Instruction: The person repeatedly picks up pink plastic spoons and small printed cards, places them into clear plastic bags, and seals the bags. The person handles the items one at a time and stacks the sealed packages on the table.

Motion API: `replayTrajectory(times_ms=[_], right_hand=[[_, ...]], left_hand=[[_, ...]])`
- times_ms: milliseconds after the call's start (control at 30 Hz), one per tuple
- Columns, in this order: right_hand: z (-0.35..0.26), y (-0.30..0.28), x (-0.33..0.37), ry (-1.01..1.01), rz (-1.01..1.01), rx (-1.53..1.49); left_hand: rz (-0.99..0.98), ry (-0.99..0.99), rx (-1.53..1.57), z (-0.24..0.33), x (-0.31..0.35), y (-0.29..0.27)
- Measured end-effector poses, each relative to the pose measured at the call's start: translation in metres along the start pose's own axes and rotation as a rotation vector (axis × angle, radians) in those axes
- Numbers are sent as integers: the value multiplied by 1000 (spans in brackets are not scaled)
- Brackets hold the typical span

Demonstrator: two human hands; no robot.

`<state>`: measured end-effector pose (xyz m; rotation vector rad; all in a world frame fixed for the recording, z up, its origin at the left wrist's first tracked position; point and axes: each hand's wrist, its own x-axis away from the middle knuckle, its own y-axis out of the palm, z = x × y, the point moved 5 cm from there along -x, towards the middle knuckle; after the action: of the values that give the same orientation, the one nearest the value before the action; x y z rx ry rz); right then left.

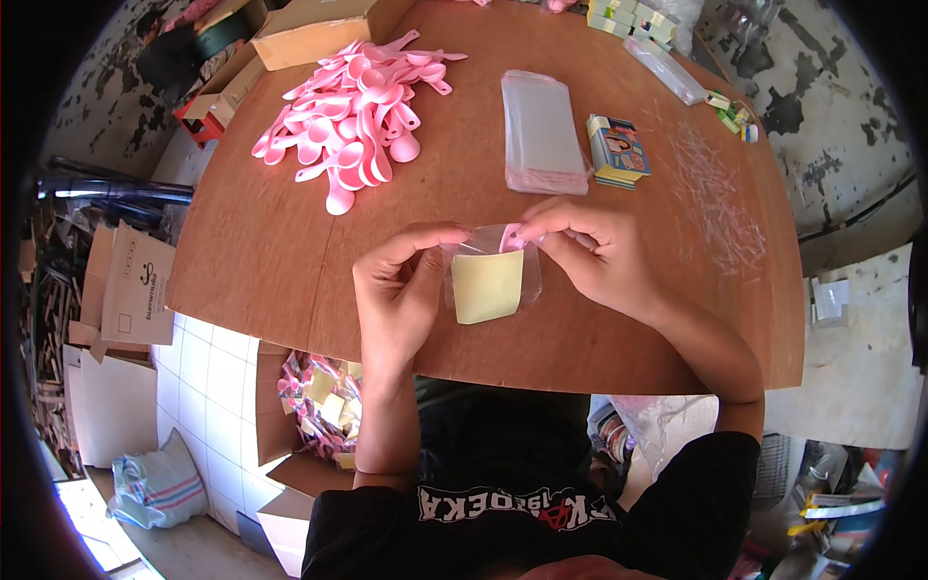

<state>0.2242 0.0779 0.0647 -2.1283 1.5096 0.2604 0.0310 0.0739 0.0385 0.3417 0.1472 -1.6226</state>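
Observation:
A small clear plastic bag [531,280] hangs between my hands over the near part of the table, with a pale yellow paper card [488,287] inside or against it. My left hand [401,280] pinches the bag's upper left edge between thumb and fingers. With closed fingertips, my right hand [594,253] grips the upper right edge, where a bit of pink plastic [512,238] shows; most of that piece is hidden. Past my left hand lies a heap of pink plastic spoons [362,121]. Beyond my right hand are a stack of clear bags [543,130] and a stack of printed cards [619,152].
Thin clear plastic strips [715,198] are strewn across the table's right side. A cardboard box [319,29] stands at the far left edge, and small card packs [633,19] at the far right. Below the near edge, an open carton [274,401] holds filled packets [324,401].

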Motion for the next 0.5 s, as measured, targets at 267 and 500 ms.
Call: replayTrajectory(times_ms=[267, 500], right_hand=[[-1, -1, -2, -50, -8, 36], [-7, 4, -4, -63, -7, 93]], left_hand=[[-33, -121, 112, -3, -1, -6], [-48, -51, 124, 1, 1, 0]])
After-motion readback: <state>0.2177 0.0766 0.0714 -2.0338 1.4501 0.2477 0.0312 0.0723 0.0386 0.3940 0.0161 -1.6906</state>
